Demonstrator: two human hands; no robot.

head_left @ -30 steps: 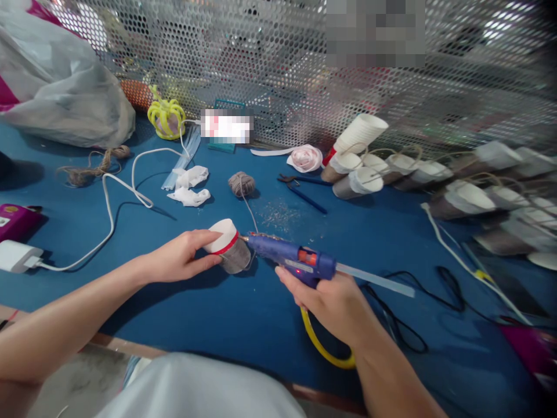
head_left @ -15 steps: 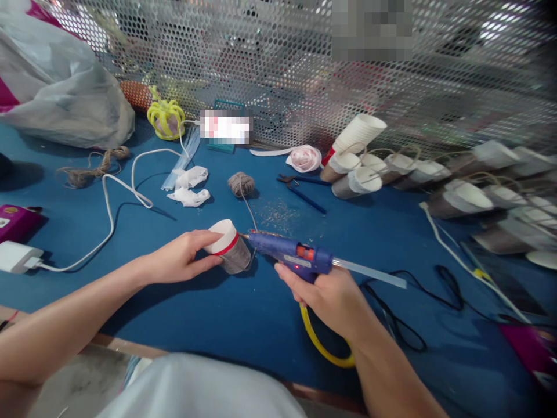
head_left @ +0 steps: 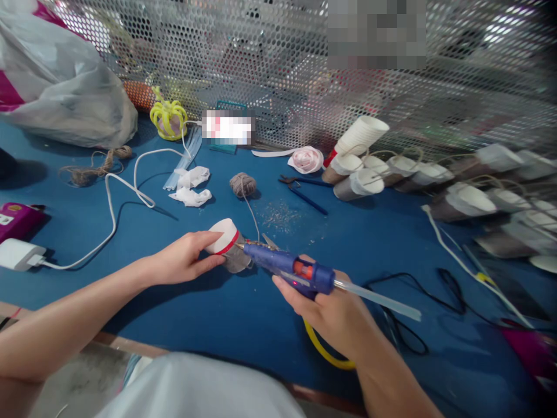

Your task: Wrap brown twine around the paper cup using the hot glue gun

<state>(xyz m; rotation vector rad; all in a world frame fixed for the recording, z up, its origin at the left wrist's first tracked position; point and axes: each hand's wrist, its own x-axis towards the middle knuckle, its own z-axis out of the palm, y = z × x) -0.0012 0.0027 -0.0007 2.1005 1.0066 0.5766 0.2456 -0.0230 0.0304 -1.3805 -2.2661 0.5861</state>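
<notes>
My left hand (head_left: 195, 255) is closed on the rim end of a paper cup (head_left: 224, 232), which lies tilted over the table. The cup has a white top, a red band and grey yarn wrapped round its lower part. In my right hand (head_left: 331, 313) is a blue glue gun (head_left: 282, 267), a clear glue stick jutting from its back. Its nozzle tip is at the cup's side by the red band. A strand runs from a grey yarn ball (head_left: 242, 184) toward the cup. Scissors with a yellow handle (head_left: 324, 351) lie partly hidden beneath the glue gun and my right hand.
Pliers (head_left: 304, 194) and a pink fabric rose (head_left: 306, 159) lie farther back. Several wrapped cups (head_left: 359, 184) stand at the right. A white cable (head_left: 111, 215) winds across the left, near a plastic bag (head_left: 65, 87). A perforated metal screen (head_left: 278, 75) closes off the back.
The glue gun has tilted, its rear end moving down and right, and its nozzle has shifted slightly left and down along the cup. My left hand keeps its grip on the cup.
</notes>
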